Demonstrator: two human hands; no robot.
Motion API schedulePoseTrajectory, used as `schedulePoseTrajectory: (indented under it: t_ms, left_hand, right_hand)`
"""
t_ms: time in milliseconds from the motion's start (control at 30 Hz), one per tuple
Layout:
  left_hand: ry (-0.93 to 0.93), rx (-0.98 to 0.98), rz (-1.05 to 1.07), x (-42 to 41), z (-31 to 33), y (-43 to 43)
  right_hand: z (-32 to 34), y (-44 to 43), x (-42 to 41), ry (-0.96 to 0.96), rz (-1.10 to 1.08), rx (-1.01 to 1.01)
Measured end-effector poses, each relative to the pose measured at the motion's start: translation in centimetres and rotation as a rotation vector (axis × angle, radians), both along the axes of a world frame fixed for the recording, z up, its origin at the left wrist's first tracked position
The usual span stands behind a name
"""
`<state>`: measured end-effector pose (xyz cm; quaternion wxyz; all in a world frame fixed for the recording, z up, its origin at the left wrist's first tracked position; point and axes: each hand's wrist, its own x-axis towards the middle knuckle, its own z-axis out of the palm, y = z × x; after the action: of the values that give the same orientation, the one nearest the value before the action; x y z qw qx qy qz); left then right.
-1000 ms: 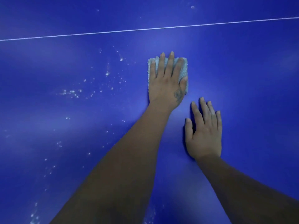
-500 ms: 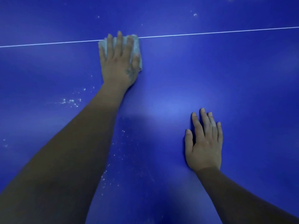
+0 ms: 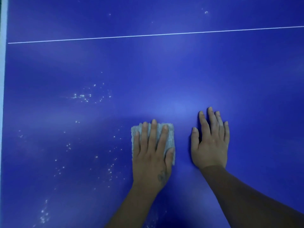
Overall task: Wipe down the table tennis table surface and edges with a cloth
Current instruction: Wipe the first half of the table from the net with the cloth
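Observation:
The blue table tennis table point(image 3: 164, 71) fills the view. My left hand point(image 3: 152, 155) lies flat on a folded light grey cloth point(image 3: 170, 137), pressing it onto the surface low in the middle. Beside it, to the right, my right hand point(image 3: 210, 142) rests palm down on the bare table with fingers spread and nothing in it. The two hands are a small gap apart. White specks of dust point(image 3: 82, 96) are scattered over the surface to the left of the cloth.
A thin white line point(image 3: 156, 35) crosses the table far ahead of both hands. The table's white left edge point(image 3: 3, 63) runs down the frame's left side. More specks point(image 3: 44, 216) lie at the lower left.
My left hand has pulled the cloth back from the white line toward me and to the right, ending next to my right hand. My right hand has stayed planted.

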<state>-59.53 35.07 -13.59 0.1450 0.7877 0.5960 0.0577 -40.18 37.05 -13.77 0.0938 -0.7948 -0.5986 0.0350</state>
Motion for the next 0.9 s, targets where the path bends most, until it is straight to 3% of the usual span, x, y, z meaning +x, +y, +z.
schedulePoseTrajectory:
  t_ms: [267,500,667,900]
  left_hand:
    - [0.162,0.031,-0.029,1.8,-0.4,17.6]
    - [0.12,0.027,0.138,-6.7,-0.7,28.0]
    - [0.121,0.097,0.332,-9.7,-0.8,20.7]
    - [0.158,0.011,0.366,-8.5,-0.3,-2.3]
  right_hand:
    - [0.0,0.0,-0.2,-0.002,-0.002,0.021]
    - [-0.1,-0.1,-0.2,0.0,-0.001,0.024]
    - [-0.1,-0.1,-0.3,-0.003,0.001,0.029]
    - [0.0,-0.1,-0.2,-0.001,-0.005,0.015]
